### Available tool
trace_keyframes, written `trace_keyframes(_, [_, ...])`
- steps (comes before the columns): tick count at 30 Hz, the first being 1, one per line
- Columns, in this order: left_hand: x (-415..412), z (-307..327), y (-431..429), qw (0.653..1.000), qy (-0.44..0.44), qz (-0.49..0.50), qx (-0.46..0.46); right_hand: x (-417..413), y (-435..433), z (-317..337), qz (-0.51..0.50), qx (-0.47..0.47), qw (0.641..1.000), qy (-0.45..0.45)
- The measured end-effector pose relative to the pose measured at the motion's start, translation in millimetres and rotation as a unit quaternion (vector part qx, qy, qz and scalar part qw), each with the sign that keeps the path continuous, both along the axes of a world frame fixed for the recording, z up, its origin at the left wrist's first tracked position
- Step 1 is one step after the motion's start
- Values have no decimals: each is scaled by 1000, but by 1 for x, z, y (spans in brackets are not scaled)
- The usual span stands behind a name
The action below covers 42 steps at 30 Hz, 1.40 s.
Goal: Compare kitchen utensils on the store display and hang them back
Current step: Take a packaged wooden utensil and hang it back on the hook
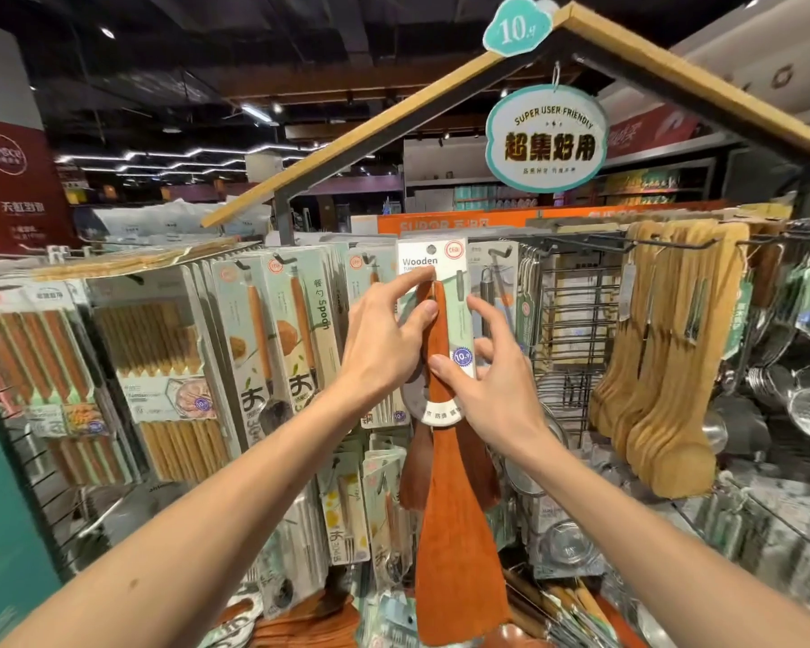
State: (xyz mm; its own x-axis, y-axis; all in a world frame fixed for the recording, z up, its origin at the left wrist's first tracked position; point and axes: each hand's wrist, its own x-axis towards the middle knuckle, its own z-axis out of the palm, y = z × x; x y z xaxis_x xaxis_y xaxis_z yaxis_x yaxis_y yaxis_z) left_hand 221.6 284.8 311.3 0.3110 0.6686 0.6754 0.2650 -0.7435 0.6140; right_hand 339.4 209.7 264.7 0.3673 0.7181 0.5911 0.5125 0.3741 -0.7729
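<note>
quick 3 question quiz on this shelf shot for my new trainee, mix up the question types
1. True or false: the left hand and the right hand both hold the wooden turner at its card.
2. Which price shows on the round sticker on the card? A 5.9, B 10.9, C 19.9
3. Fill in: the pale wooden spatulas hang to the person's ____ of the turner.
Key: 1 true; 2 B; 3 right
</note>
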Motion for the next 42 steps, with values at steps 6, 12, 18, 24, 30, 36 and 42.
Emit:
trace_keyframes(6, [7, -6, 17, 999, 31, 20, 4, 6, 9, -3, -10, -32, 999, 2])
trace_keyframes(12, [24, -5, 45, 995, 81, 56, 8, 20, 41, 2, -36, -77, 995, -56])
trace_keyframes(18, [34, -5, 61, 991, 107, 80, 25, 23, 64, 4, -70, -113, 987, -85])
trace_keyframes(24, [31, -2, 57, 987, 143, 71, 12, 25, 68, 3, -77, -125, 984, -99])
trace_keyframes(30, [17, 0, 28, 977, 204, 61, -21, 27, 36, -1, -87, -146, 970, -176])
trace_keyframes(36, [-17, -15, -21, 975, 213, 61, -24, 11, -29, -28, -110, -102, 967, -204])
trace_keyframes(42, [-74, -87, -83, 968, 237, 38, -67, -25, -104, -116, -13, -151, 982, -114])
